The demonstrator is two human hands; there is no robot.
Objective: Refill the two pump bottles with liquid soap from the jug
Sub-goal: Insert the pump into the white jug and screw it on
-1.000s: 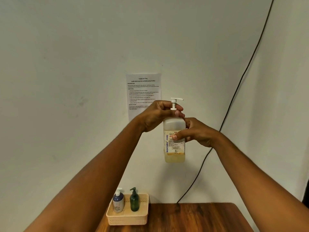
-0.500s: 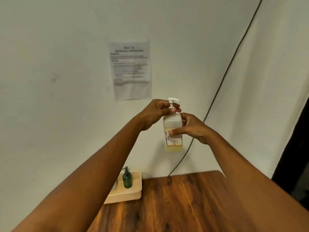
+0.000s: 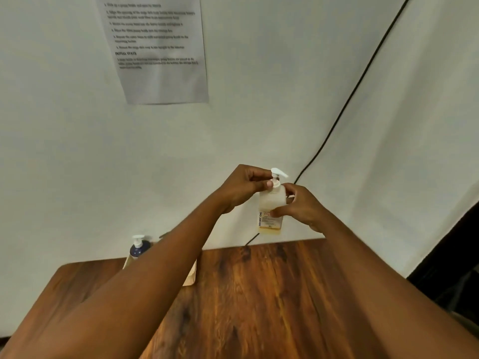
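Translucent soap bottle [image 3: 271, 203] upright, midair: right hand [image 3: 300, 207] fingers clamp body, left hand [image 3: 241, 187] fingers pinch collar.

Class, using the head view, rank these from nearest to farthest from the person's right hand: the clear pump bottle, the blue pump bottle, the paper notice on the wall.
1. Clear pump bottle: held in the right hand.
2. Blue pump bottle: lower left, behind the left forearm.
3. Paper notice: high on the wall, upper left.
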